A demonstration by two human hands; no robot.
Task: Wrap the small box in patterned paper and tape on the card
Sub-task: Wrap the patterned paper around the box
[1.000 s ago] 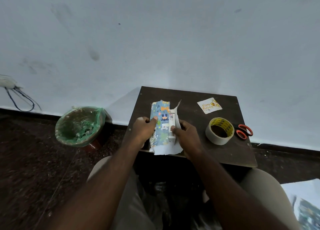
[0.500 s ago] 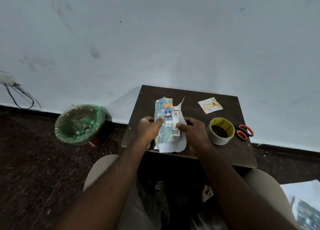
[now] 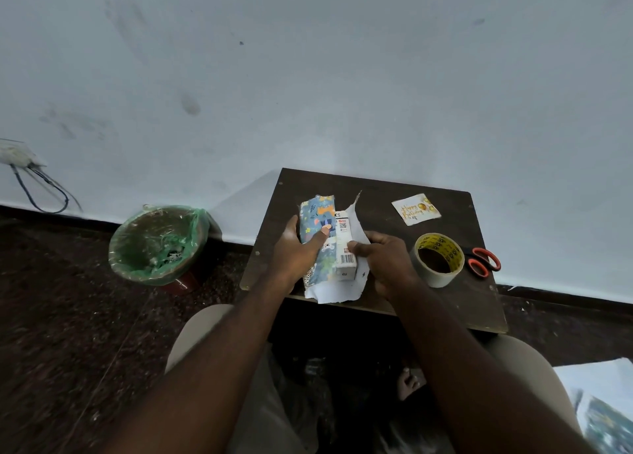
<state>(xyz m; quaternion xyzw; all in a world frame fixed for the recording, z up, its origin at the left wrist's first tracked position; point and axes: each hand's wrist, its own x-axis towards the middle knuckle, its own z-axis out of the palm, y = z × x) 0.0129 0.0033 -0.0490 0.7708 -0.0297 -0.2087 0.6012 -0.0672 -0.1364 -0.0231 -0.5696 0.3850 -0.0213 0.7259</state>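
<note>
Box [image 3: 345, 244] | between left hand [image 3: 297, 252], right hand [image 3: 383, 261] | half-covered by paper [image 3: 317, 241]

One wide camera on the head looks forward and down, near above the table [image 3: 378, 193], facing the wall [image 3: 308, 76].

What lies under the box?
White-side-up paper shows past the box on its right and near sides. The part directly under it is hidden; a patterned flap covers its left.
</note>
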